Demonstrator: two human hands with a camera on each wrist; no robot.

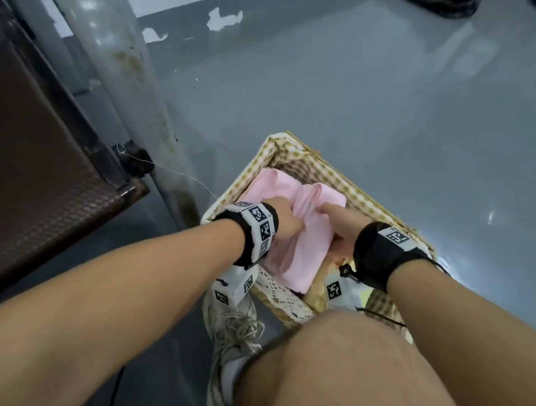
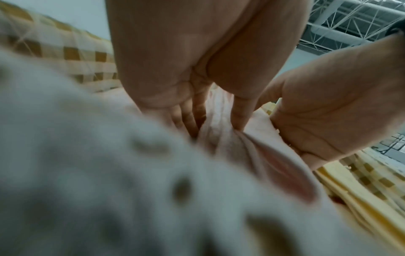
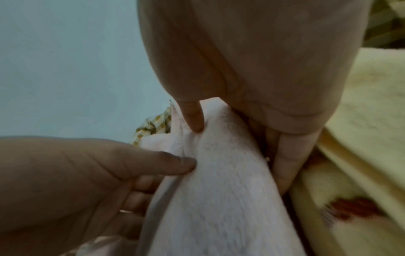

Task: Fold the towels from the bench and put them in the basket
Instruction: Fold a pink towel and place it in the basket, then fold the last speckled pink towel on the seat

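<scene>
A wicker basket (image 1: 369, 202) with a checked lining stands on the floor in front of my knee. A folded pink towel (image 1: 304, 253) stands on edge inside it. My left hand (image 1: 290, 225) and right hand (image 1: 333, 232) pinch it from either side. In the left wrist view my left hand (image 2: 217, 128) has its fingers (image 2: 188, 119) down one face of the pink towel (image 2: 274, 164) and the thumb on the other. In the right wrist view my right hand (image 3: 238, 155) clamps the towel (image 3: 219, 199) between thumb and fingers. Another pink towel (image 1: 268, 183) lies beside it.
A yellow towel (image 3: 361, 121) lies in the basket against the right side of the pink one. The brown woven bench (image 1: 30, 184) stands at the left, with a grey pillar (image 1: 125, 72) behind it. My knee (image 1: 357, 377) and shoe (image 1: 233, 328) are just before the basket.
</scene>
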